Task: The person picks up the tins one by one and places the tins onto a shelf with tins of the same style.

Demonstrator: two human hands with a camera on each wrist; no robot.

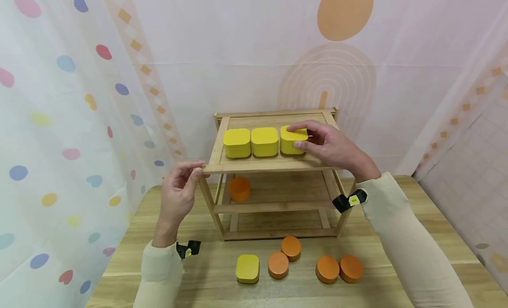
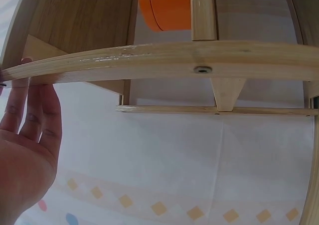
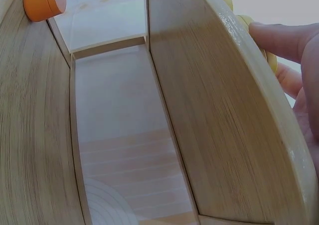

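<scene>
Right hand (image 1: 331, 144) on the box, thumb against its front and fingers over the top, pinching the yellow box (image 1: 291, 141) at the right end of the row. From my end, that box lies just to the hand's left; it's squarish, so I read no long axis, while the row runs left to right. Slim gap there to the middle box (image 1: 264, 142), then the left box (image 1: 237, 143) close beside that. Left hand (image 1: 180, 189) is well apart, finger and thumb pinching the front left corner of the shelf (image 1: 274, 168), so the right is nearer. Front edge runs close; I have more bare shelf behind the row
</scene>
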